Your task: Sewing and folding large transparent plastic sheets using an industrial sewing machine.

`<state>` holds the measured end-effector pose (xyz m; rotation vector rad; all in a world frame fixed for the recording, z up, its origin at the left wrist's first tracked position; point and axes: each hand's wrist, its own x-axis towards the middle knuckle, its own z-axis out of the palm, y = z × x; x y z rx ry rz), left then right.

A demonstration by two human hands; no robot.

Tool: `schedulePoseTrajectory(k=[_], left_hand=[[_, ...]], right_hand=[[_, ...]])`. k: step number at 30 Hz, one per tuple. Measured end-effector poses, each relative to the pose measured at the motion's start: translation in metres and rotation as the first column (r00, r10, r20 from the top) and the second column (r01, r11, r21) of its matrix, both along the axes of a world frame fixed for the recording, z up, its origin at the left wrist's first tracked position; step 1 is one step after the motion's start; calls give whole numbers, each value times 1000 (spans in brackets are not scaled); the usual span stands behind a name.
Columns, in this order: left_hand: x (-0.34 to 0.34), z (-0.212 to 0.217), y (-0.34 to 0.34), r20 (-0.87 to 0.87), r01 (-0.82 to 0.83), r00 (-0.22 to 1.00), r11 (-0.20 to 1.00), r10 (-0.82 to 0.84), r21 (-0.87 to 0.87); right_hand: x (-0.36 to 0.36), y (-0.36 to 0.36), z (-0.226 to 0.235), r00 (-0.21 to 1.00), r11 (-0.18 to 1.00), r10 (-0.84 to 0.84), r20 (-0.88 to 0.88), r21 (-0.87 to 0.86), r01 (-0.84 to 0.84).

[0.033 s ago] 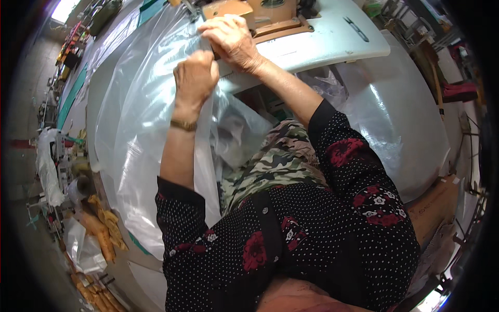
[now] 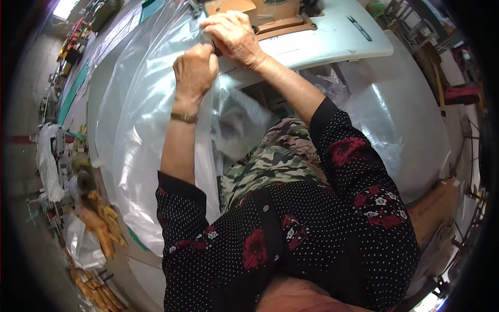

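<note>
Next to a tan sewing machine (image 2: 278, 13), both my hands are at the edge of a large, clear plastic sheet (image 2: 140, 125). My left hand (image 2: 195, 72) is closed in a fist, pinching the sheet's edge. Just beyond it and to the right, my right hand (image 2: 234, 36) has its fingers curled down on the same edge, close to the machine's needle area. The fingertips of both hands are partly hidden. The sheet hangs off the table on the left and drapes down toward my lap.
A pair of thread snips (image 2: 359, 28) lies on the pale machine table (image 2: 332, 44) at the right. More translucent plastic (image 2: 374, 119) spreads below the table's right side. A cardboard box (image 2: 434, 205) stands at the lower right, and tan bundles (image 2: 96, 229) lie at the lower left.
Both my hands have shifted very slightly forward toward the machine, still on the plastic sheet. The view has moved a little too.
</note>
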<state>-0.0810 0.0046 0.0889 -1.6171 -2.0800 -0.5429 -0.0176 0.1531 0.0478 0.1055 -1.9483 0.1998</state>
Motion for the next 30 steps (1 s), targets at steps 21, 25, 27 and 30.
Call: schedulePoseTrajectory(k=[21, 25, 27, 30], left_hand=[[131, -213, -304, 650, -541, 613, 838, 448, -67], [139, -175, -348, 995, -440, 77, 898, 58, -18], [174, -102, -344, 961, -674, -128, 732, -245, 97], [196, -57, -362, 851, -746, -127, 614, -510, 256]], right_hand=[[88, -50, -46, 846, 523, 532, 32, -798, -299], [141, -61, -37, 674, 367, 704, 226, -928, -72], [164, -58, -52, 634, 470, 720, 283, -871, -144], [168, -83, -21, 986, 985, -122, 113, -112, 134]])
